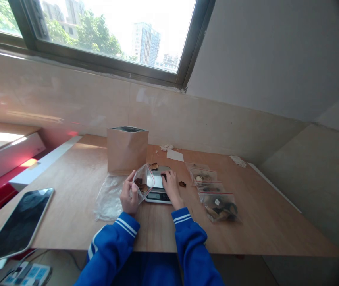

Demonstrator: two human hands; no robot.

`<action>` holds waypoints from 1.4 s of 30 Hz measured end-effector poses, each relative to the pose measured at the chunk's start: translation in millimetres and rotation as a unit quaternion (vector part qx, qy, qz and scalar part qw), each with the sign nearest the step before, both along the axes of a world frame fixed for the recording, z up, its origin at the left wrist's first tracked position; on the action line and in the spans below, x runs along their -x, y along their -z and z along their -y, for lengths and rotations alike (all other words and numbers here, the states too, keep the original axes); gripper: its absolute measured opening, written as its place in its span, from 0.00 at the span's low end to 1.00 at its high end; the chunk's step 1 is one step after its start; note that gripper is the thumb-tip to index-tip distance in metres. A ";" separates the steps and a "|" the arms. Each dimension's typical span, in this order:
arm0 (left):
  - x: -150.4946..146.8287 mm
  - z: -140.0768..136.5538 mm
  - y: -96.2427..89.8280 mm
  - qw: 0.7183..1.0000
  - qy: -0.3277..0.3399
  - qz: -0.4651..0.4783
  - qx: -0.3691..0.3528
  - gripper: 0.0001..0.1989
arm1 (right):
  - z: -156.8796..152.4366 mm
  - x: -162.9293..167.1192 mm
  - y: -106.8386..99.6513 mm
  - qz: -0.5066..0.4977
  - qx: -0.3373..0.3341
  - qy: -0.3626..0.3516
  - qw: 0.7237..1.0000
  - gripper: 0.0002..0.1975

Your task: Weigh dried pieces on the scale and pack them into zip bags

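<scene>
My left hand (128, 197) is closed on a clear zip bag (145, 178) with a red seal line, its mouth spread apart. Brown dried pieces (141, 186) lie inside the bag. My right hand (172, 186) reaches over the steel plate of a digital kitchen scale (156, 182), its fingers curled on a small dark dried piece (164, 176). Whether that piece touches the plate I cannot tell. One curled brown piece (154, 166) lies at the scale's back edge. Another small brown piece (182, 184) rests on the table right of my right hand.
A brown paper pouch (127, 151) stands upright behind a crumpled clear plastic bag (108, 200). On the right lie several filled zip bags (221, 208). A white card (175, 155) is near the wall. A tablet (19, 222) overlaps the table's left front edge, above a power strip (28, 274).
</scene>
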State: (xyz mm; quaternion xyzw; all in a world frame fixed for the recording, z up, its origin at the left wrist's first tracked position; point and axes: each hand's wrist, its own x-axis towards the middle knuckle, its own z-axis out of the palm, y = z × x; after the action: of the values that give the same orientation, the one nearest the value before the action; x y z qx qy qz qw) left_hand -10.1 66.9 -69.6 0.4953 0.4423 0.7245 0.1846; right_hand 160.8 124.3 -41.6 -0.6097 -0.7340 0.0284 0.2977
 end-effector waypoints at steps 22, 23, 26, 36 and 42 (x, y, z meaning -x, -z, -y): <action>0.6 -2.2 -0.7 1.000 0.006 -0.010 0.009 0.11 | -33.5 39.6 -18.3 -0.202 -0.003 -0.087 0.976 0.17; 0.4 -2.1 -1.0 1.000 0.006 -0.009 0.011 0.11 | -36.8 38.6 -12.3 -0.166 0.010 -0.083 0.983 0.18; 0.0 -1.9 -1.3 1.000 0.003 -0.008 0.021 0.10 | -40.9 37.0 -3.8 -0.069 0.033 -0.083 0.994 0.16; 0.9 -3.0 -0.2 0.999 0.006 -0.011 0.030 0.11 | -12.1 32.7 -37.6 -0.206 0.033 -0.082 0.974 0.12; 1.1 -0.1 -3.3 0.999 0.007 -0.008 0.031 0.12 | 36.5 34.6 -90.3 -0.253 0.151 -0.222 0.929 0.16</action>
State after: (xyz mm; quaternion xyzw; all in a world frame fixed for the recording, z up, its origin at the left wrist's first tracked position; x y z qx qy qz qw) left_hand -11.2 67.0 -66.3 0.4980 0.4625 0.7052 0.2019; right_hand 126.1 87.8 48.7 -0.4410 -0.7380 0.3581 0.3642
